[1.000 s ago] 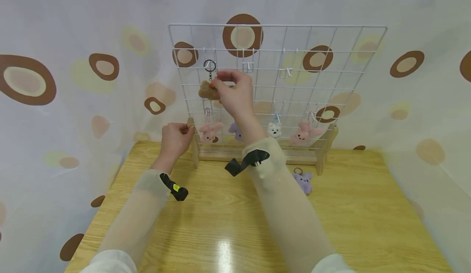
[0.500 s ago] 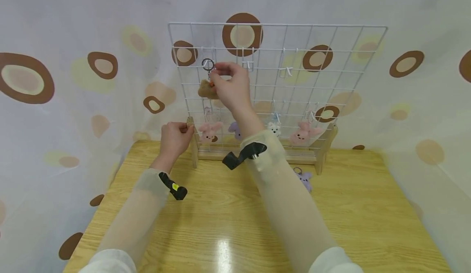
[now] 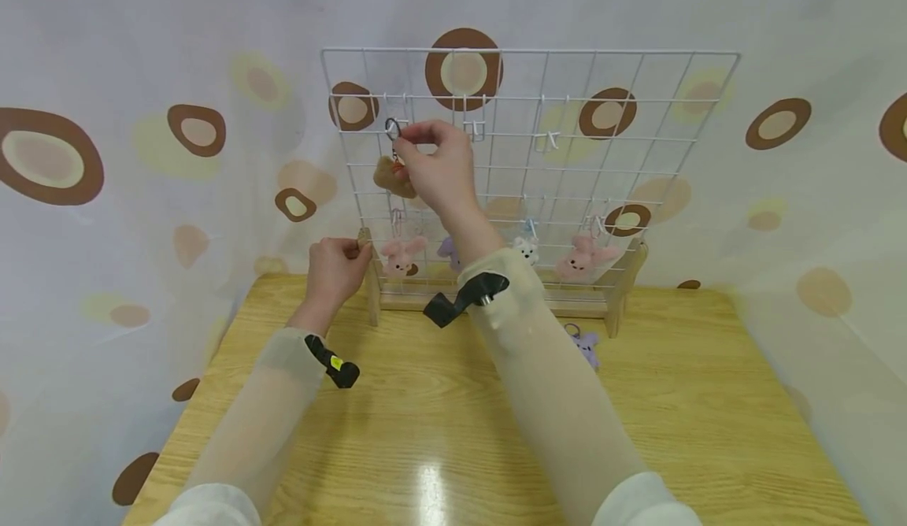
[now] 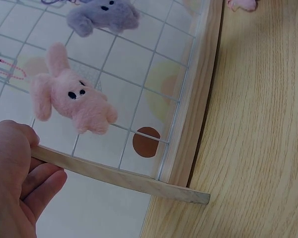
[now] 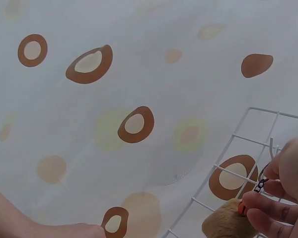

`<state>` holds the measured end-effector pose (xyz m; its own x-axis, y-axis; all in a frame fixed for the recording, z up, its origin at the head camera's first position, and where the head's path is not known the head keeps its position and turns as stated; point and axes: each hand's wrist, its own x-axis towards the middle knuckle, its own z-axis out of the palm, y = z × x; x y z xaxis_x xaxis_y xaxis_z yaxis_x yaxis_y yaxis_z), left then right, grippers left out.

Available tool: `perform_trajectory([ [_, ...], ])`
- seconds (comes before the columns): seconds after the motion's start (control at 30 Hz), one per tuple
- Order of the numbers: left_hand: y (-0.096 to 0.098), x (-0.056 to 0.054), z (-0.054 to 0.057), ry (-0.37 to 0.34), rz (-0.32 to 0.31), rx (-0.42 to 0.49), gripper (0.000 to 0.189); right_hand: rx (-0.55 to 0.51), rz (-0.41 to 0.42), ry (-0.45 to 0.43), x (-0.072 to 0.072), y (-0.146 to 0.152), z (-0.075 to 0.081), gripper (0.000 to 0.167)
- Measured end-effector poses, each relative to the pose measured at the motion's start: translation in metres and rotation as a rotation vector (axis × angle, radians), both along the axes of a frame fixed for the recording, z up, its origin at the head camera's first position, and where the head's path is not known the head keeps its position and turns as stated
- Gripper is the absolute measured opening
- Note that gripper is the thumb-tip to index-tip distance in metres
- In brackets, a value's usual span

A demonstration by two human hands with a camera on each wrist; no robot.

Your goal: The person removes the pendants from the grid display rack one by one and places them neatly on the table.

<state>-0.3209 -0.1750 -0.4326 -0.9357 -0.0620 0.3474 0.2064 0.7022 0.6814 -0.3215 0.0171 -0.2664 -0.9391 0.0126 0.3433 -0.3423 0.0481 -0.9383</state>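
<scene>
A brown plush keychain (image 3: 388,178) with an orange detail and a dark metal ring (image 3: 392,127) hangs from my right hand (image 3: 445,168). Thumb and forefinger pinch it near the ring, which overlaps a white hook high on the left of the wire grid rack (image 3: 531,52). In the right wrist view, the plush (image 5: 226,222) and its short chain (image 5: 260,186) show beside the fingers. My left hand (image 3: 336,269) grips the top of the rack's left wooden post (image 3: 373,299); the left wrist view shows that post (image 4: 119,179) between thumb and fingers.
Along the lower grid hang a pink rabbit plush (image 3: 402,258), a purple plush (image 3: 449,251) partly behind my right arm, a white plush (image 3: 526,250) and another pink plush (image 3: 583,260). Two white hooks (image 3: 547,142) sit higher up. A purple keychain (image 3: 586,347) lies on the table (image 3: 680,400).
My right hand has moved slightly left, shifting its pinch up from the plush toward the ring. Ring and plush have tilted and moved a little left. The left hand stays on the post.
</scene>
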Motion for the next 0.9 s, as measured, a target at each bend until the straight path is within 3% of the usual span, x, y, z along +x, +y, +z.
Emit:
perform_trajectory([
  [0.43, 0.0, -0.002, -0.003, -0.003, 0.0, -0.006, 0.031, 0.04, -0.032, 0.03, 0.0, 0.003, 0.01, 0.012],
  [0.9, 0.002, -0.005, 0.0, 0.017, -0.03, 0.02, 0.03, 0.038, 0.001, 0.052, 0.007, 0.003, 0.02, 0.012],
])
